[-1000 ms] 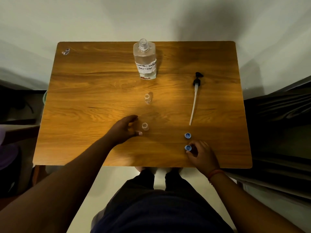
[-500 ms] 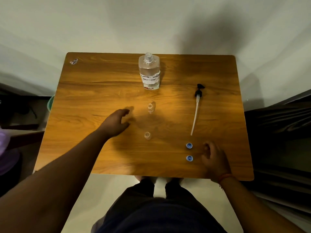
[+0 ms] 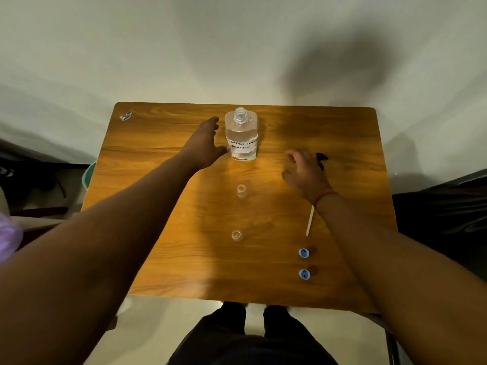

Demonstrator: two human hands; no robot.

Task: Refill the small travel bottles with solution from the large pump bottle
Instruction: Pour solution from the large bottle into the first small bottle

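The large bottle (image 3: pixel 242 135) stands upright near the far edge of the wooden table (image 3: pixel 163 259), its neck uncapped and a handwritten label on its front. The person's left hand (image 3: pixel 204 146) is stretched out beside it, fingers straight and spread; the thumb tip seems to touch the bottle's lower left side, though it is hard to be sure from here. The right hand (image 3: pixel 305 173) hovers to the right of the bottle, fingers loosely curled and gripping nothing, just over the black head of the pump (image 3: pixel 320 158), whose white tube (image 3: pixel 310 222) runs back toward the person under the wrist. Two small travel bottles stand uncapped in the middle of the table, one (image 3: pixel 241 190) nearer the large bottle and one (image 3: pixel 236 235) closer in. Two blue caps (image 3: pixel 303 253) (image 3: pixel 304 274) lie near the right front corner, one behind the other.
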